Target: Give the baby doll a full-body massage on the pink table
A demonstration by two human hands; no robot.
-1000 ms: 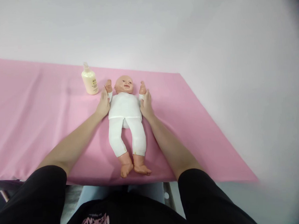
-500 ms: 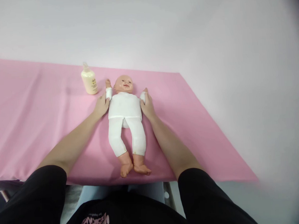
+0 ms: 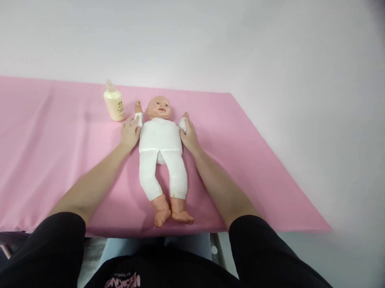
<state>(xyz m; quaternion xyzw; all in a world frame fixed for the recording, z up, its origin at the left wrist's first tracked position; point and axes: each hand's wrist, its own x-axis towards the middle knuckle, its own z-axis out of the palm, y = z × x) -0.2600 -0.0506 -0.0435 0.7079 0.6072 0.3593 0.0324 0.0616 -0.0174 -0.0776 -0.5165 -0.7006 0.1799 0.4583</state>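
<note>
A baby doll (image 3: 160, 136) in a white top and trousers lies on its back, its head away from me and its bare feet towards me. My left hand (image 3: 129, 132) is at the doll's left-side raised arm in view, thumb and fingers about the white sleeve, some fingers slightly apart. On the other side, my right hand (image 3: 189, 137) is closed around the other sleeved arm, with the doll's small hand showing above it. Beyond my left hand stands an upright pump bottle (image 3: 115, 106) of pale yellow liquid with a clear pump top.
A pink cloth (image 3: 67, 167) with soft folds on the left covers the surface under the doll. A pale white area (image 3: 272, 71) lies beyond its far and right edges. At the lower left corner a dark object (image 3: 1, 259) with a metallic edge shows partly.
The fingers of my left hand have spread a little and drawn slightly left on the sleeve. My right hand stays at the other arm. The doll and bottle appear almost unmoved.
</note>
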